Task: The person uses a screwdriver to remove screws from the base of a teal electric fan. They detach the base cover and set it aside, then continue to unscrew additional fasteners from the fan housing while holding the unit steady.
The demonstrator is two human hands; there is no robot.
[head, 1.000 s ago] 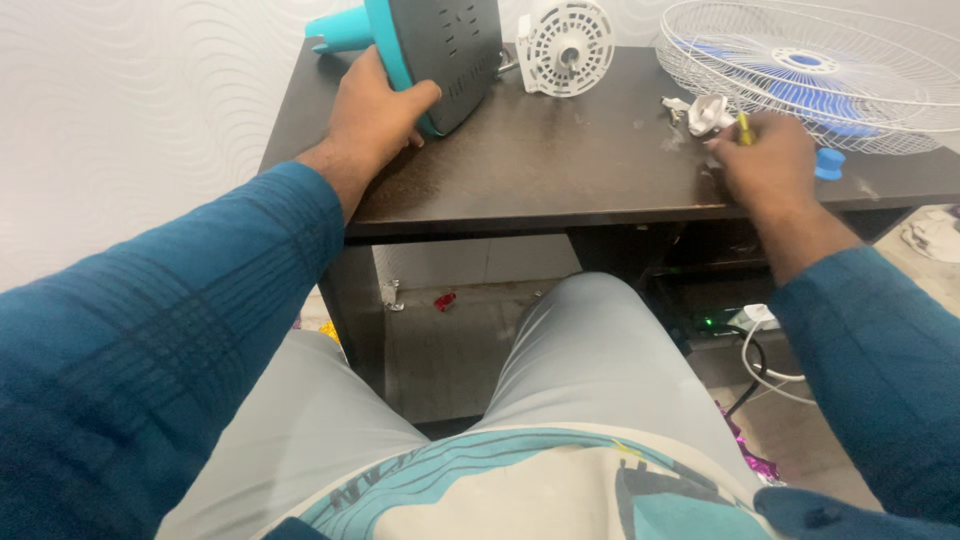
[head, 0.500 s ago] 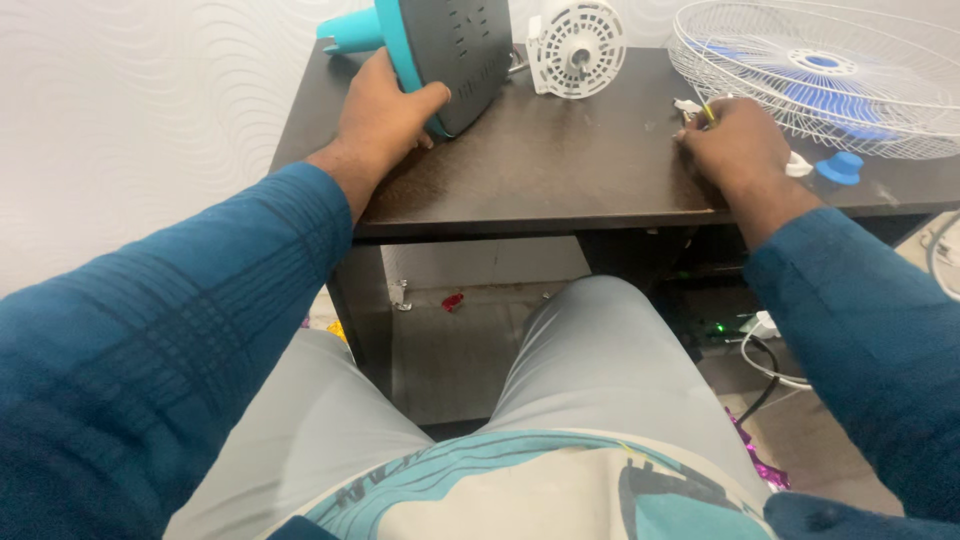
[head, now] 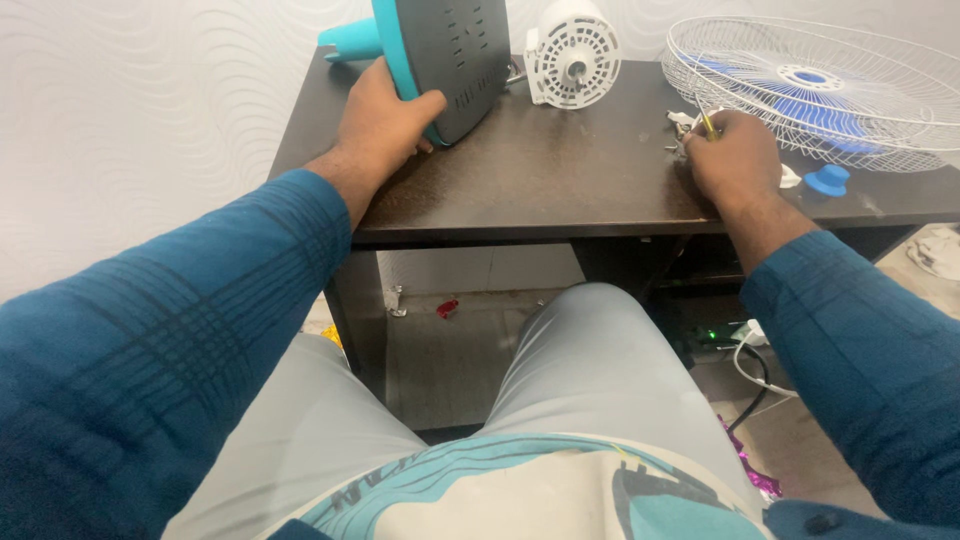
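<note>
- Dark brown wood grain covers the table (head: pixel 560 180), which stands against a white wall with a swirled texture.
- At the table's back left, the left hand (head: pixel 382 122) is clamped on the rim of the fan base (head: pixel 445 55), thumb across the flat underside, fingers behind.
- That base is a round slab tipped up on its edge: dark grey underside with small slots, teal rim, and a teal stem (head: pixel 350 40) pointing left.
- Over at the right, the right hand (head: pixel 735 155) is closed around a thin yellow tool (head: pixel 708 124), with only its tip showing above the knuckles.
- Small white plastic parts (head: pixel 683 122) lie just beside those knuckles.
- A white motor housing (head: pixel 572 52) stands between the hands.
- A white wire fan guard (head: pixel 815 80) lies flat over blue blades, with a blue knob (head: pixel 826 180) near it.
</note>
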